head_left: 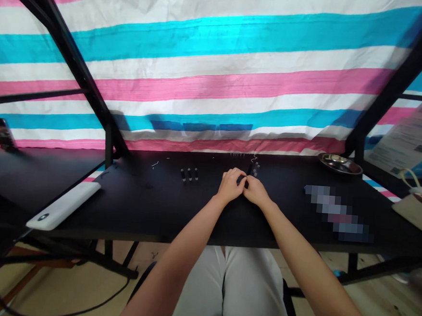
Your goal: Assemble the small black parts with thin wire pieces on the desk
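Right at the middle of the table [138,210], the left hand [231,184] and the right hand [257,192] are met at the fingertips, both narrowed, and a small dark piece [246,184] is pinched there! Most of it is covered by the fingers, so its full shape cannot be told.

Just beyond the right hand, a cluster of clear bits [256,170] is seen, with a black tube [250,168] beside it, partly masked by the knuckles. A white thread [254,157] is curled behind them, near a row of pins [237,154] at the far edge. Over to the left, three tubes [189,174] are lined up side by side, black with pale ends, and farther left white scraps [155,164] are scattered.

Out wide now: the near left corner is taken up by a long white case [63,206], well apart from the hands. On the right, a metal dish [340,164] is set at the back, and in front of it an item [337,214] is blurred by pixels. A beige bag [419,210] is placed at the far right, below a printed sheet [411,136]. Behind it all, the view is closed off by a striped tarp [219,81], flanked by black posts [75,66].
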`<action>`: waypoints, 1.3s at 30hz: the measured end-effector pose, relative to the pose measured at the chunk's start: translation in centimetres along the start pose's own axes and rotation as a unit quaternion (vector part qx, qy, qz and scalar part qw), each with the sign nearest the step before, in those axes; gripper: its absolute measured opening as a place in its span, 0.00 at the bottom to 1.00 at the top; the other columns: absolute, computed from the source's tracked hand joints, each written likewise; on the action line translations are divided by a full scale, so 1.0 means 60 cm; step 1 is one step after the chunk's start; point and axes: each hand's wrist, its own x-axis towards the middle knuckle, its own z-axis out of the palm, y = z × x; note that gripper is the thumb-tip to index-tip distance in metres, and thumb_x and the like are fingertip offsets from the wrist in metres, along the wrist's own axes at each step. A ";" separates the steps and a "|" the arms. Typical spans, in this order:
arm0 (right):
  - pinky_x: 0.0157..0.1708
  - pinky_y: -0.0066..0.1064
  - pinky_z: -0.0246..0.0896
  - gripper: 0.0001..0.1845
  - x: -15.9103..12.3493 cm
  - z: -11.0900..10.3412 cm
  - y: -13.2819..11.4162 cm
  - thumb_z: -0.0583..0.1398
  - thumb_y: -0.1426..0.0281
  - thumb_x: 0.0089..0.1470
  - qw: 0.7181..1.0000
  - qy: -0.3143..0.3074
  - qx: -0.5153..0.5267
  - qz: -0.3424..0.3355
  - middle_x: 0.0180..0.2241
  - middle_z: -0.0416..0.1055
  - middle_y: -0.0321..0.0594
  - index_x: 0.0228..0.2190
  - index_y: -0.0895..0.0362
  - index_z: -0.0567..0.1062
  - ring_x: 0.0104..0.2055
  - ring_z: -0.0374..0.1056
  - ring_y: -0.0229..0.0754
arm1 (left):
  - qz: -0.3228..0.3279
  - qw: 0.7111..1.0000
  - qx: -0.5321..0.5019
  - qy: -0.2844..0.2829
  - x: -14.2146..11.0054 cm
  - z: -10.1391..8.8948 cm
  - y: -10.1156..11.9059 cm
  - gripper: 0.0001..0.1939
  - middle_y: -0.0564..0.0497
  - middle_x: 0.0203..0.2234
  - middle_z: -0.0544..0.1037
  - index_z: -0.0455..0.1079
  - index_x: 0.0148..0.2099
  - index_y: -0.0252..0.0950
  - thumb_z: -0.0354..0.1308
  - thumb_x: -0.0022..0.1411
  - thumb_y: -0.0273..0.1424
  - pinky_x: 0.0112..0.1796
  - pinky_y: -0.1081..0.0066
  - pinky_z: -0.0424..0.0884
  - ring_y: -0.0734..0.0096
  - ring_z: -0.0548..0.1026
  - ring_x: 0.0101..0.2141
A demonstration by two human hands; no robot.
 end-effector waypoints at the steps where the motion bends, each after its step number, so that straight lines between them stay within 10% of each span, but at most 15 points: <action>1: 0.30 0.27 0.54 0.08 0.000 0.003 -0.002 0.52 0.71 0.51 1.000 0.003 0.014 -0.002 0.31 0.70 0.43 0.32 0.59 0.70 0.32 0.65 0.40 | -0.008 1.000 0.003 0.005 0.000 -0.002 0.000 0.06 0.51 0.34 0.73 0.68 0.38 0.38 0.51 0.59 0.28 0.41 0.65 0.64 0.68 0.70 0.38; 9: 0.29 0.27 0.55 0.05 0.007 0.023 -0.035 0.53 0.70 0.51 0.992 0.013 0.111 -0.063 0.27 0.66 0.38 0.27 0.57 0.67 0.28 0.62 0.37 | -0.071 0.996 -0.011 0.051 -0.029 -0.047 -0.007 0.06 0.50 0.32 0.74 0.70 0.38 0.38 0.55 0.57 0.29 0.38 0.67 0.66 0.69 0.70 0.34; 14: 0.29 0.27 0.55 0.10 0.033 0.046 -0.075 0.58 0.67 0.49 0.992 -0.035 0.097 -0.071 0.24 0.63 0.34 0.21 0.56 0.64 0.26 0.60 0.35 | -0.142 0.966 -0.100 0.190 -0.071 -0.118 -0.039 0.09 0.51 0.25 0.73 0.71 0.32 0.36 0.53 0.59 0.34 0.31 0.72 0.64 0.74 0.68 0.25; 19: 0.30 0.26 0.53 0.07 0.070 0.076 -0.110 0.59 0.70 0.47 0.989 -0.070 0.097 -0.081 0.24 0.64 0.33 0.22 0.57 0.66 0.27 0.59 0.34 | -0.337 0.759 -0.371 0.416 -0.104 -0.179 -0.077 0.14 0.54 0.17 0.66 0.67 0.25 0.34 0.52 0.56 0.39 0.20 0.76 0.55 0.80 0.62 0.17; 23: 0.29 0.25 0.53 0.06 0.089 0.095 -0.125 0.59 0.70 0.46 0.988 -0.078 0.107 -0.075 0.24 0.65 0.33 0.22 0.57 0.67 0.26 0.59 0.34 | -0.395 0.628 -0.492 0.456 -0.111 -0.191 -0.092 0.13 0.57 0.14 0.62 0.63 0.24 0.34 0.50 0.55 0.36 0.18 0.77 0.51 0.82 0.60 0.14; 39: 0.30 0.26 0.52 0.06 0.109 0.124 -0.151 0.61 0.67 0.46 0.987 -0.074 0.128 -0.054 0.25 0.69 0.33 0.24 0.56 0.70 0.27 0.61 0.34 | -0.376 0.620 -0.490 0.484 -0.108 -0.190 -0.081 0.09 0.57 0.12 0.61 0.63 0.23 0.33 0.50 0.49 0.33 0.17 0.77 0.50 0.81 0.59 0.13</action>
